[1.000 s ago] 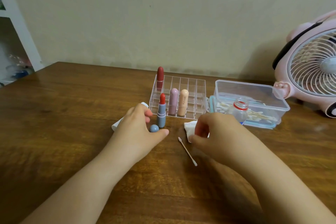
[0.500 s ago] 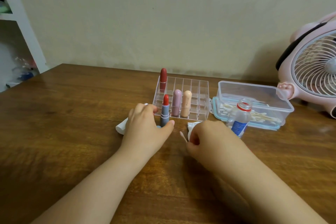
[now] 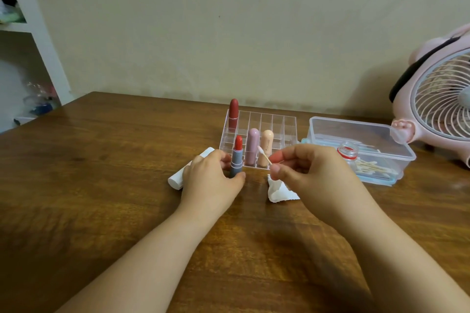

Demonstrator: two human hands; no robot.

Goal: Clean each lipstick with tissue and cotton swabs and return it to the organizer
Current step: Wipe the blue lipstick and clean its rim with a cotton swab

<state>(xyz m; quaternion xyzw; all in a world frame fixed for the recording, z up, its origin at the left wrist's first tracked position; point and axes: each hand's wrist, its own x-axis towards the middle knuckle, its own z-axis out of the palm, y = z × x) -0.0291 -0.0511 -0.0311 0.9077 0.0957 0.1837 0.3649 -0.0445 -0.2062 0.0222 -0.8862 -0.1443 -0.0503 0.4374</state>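
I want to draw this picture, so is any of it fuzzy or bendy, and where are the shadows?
Head view: the open grey-tubed red lipstick looks sharp; the white shelf at the left edge leans, bent by the wide lens; soft shadows lie on the brown wooden table under both forearms; the pink fan is cut off.

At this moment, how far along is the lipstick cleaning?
Done: cannot say for sure; three capped lipsticks stand in the organizer, red, mauve and peach, cleaned or not. In hand: the left hand holds the uncapped grey lipstick upright on the table, and the right hand pinches a swab aimed at it. Left: swabbing it, capping it and returning it.
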